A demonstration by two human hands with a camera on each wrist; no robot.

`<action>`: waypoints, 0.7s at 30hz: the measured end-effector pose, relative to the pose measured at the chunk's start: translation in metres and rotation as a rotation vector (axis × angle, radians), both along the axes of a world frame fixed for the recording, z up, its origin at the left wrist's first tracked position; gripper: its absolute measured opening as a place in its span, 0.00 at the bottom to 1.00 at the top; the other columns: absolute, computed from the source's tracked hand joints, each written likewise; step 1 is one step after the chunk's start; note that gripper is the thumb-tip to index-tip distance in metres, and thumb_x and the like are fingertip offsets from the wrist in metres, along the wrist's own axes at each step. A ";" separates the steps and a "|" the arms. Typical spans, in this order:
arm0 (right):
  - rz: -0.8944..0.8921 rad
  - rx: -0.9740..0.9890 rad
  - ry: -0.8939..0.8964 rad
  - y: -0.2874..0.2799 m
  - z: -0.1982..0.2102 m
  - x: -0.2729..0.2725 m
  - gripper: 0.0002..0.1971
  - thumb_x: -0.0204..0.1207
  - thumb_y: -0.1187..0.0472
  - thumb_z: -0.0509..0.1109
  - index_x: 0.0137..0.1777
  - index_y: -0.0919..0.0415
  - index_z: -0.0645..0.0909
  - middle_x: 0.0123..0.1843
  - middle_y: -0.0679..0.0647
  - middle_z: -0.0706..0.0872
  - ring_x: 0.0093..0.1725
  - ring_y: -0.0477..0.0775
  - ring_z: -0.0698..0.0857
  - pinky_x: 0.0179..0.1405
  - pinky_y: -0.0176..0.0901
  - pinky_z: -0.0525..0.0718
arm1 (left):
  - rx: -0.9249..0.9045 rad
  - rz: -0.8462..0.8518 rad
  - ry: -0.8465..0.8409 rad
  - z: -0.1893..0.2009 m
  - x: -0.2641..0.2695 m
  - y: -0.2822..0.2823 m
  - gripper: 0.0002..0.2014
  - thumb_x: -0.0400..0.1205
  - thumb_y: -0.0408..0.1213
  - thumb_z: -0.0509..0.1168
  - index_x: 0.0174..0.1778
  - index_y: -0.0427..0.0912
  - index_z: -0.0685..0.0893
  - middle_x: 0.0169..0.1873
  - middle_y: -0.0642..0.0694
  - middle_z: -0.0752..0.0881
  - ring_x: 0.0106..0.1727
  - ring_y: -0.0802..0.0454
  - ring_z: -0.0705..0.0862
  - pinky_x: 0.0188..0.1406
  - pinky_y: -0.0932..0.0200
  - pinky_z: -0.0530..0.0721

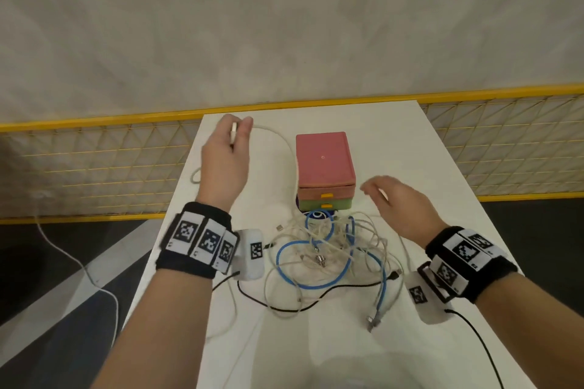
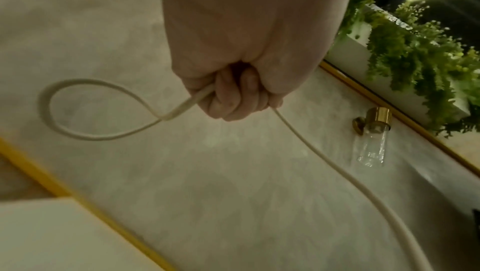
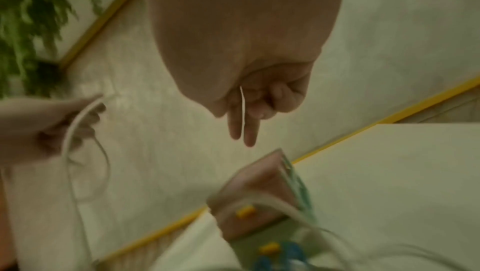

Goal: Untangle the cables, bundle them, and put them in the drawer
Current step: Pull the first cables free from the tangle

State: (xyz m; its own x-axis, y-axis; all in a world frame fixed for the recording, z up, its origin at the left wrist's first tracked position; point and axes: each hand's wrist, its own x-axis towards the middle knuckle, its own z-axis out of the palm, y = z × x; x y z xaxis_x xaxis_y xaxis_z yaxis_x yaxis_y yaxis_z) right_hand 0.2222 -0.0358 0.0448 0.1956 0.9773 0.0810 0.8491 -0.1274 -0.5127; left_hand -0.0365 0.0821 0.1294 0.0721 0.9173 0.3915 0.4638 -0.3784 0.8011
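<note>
A pile of tangled cables (image 1: 328,249), white, blue (image 1: 303,281) and black, lies on the white table (image 1: 395,136) in front of a small drawer box (image 1: 324,158) with a pink top and pink and green drawers, both closed. My left hand (image 1: 235,136) is raised at the table's far left and grips a thick white cable (image 1: 278,136), which arcs back to the pile. A loop of this cable (image 2: 85,137) hangs from the left hand (image 2: 233,94). My right hand (image 1: 388,196) hovers right of the box. A thin white strand runs between two straight fingers (image 3: 249,131); any grip on it is unclear.
A yellow mesh fence (image 1: 94,161) runs behind and beside the table. A black cable (image 1: 316,297) trails across the near side of the pile. Connector ends lie loose near the front right. A wall lamp (image 2: 374,131) and hanging plants (image 2: 415,60) show past my left hand.
</note>
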 end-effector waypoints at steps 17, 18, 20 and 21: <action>0.251 0.053 0.599 0.023 0.018 -0.058 0.15 0.87 0.61 0.54 0.43 0.63 0.79 0.27 0.45 0.70 0.27 0.42 0.67 0.31 0.36 0.68 | 0.046 -0.088 0.140 -0.028 0.010 -0.004 0.15 0.87 0.42 0.61 0.70 0.55 0.78 0.24 0.54 0.77 0.20 0.58 0.71 0.26 0.60 0.73; 0.273 0.063 0.582 0.025 0.025 -0.060 0.15 0.87 0.62 0.55 0.43 0.63 0.79 0.26 0.43 0.73 0.26 0.40 0.70 0.31 0.33 0.69 | 0.035 -0.224 0.204 -0.029 0.016 -0.012 0.17 0.87 0.44 0.61 0.73 0.59 0.76 0.27 0.56 0.81 0.22 0.60 0.74 0.27 0.65 0.74; 0.321 0.084 0.536 0.031 0.033 -0.062 0.14 0.87 0.62 0.55 0.45 0.63 0.80 0.30 0.39 0.83 0.32 0.38 0.80 0.36 0.29 0.75 | -0.044 -0.446 0.353 -0.031 0.029 -0.027 0.15 0.88 0.49 0.59 0.71 0.58 0.77 0.34 0.56 0.85 0.29 0.58 0.82 0.32 0.69 0.75; 0.340 0.095 0.507 0.034 0.035 -0.063 0.14 0.87 0.61 0.56 0.47 0.62 0.82 0.35 0.41 0.85 0.36 0.39 0.82 0.41 0.32 0.78 | -0.080 -0.489 0.392 -0.034 0.033 -0.030 0.12 0.87 0.51 0.58 0.65 0.55 0.79 0.30 0.55 0.83 0.29 0.52 0.82 0.30 0.67 0.72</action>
State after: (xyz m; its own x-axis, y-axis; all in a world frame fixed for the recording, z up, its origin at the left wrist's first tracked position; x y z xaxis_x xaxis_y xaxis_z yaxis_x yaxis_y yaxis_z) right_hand 0.1594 -0.0020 0.0798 -0.0886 0.9848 0.1494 0.4815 0.1737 -0.8591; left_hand -0.0037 0.0517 0.0959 0.6143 0.7676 0.1826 0.5174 -0.5666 0.6413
